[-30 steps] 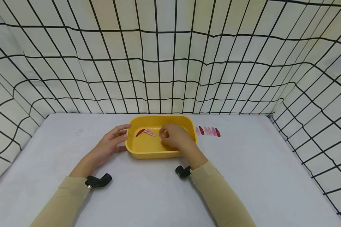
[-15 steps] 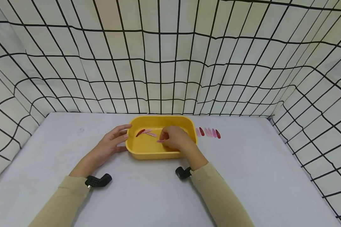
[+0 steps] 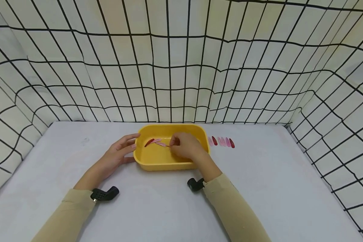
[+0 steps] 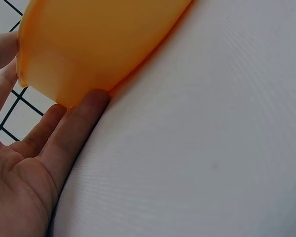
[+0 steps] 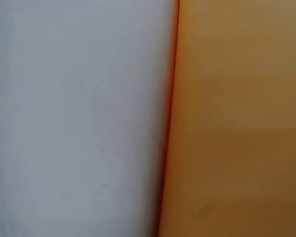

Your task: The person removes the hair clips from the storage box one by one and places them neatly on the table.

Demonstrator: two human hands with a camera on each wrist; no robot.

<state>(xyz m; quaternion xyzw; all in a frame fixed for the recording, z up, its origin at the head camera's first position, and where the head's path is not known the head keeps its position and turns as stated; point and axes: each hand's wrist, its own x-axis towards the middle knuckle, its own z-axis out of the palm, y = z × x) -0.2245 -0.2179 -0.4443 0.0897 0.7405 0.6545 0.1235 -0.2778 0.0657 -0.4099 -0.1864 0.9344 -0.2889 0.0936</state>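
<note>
A yellow plastic tray (image 3: pixel 164 166) sits at the back middle of the table. My left hand (image 3: pixel 116 153) rests its extended fingers against the tray's left end; the left wrist view shows the fingertips (image 4: pixel 96 98) at the tray's lower edge. Inside the tray, my right hand (image 3: pixel 186 146) pinches a small pink hair clip (image 3: pixel 167 146) between thumb and fingers, mostly hidden by them. Left of it lie a red hair clip (image 3: pixel 149 143) and pink hair clips (image 3: pixel 157 141). The right wrist view has only the tray wall (image 5: pixel 237 123) and table, no fingers.
Right of the tray, several pink and red hair clips (image 3: pixel 222 141) stand side by side in a row on the white table (image 3: pixel 260 188). A black wire grid (image 3: pixel 169 67) rises behind the table and along both sides.
The right hand's fingertips have shifted slightly within the tray, and the pink hair clip in them has turned and moved left toward the others. The left hand stays at the tray's end.
</note>
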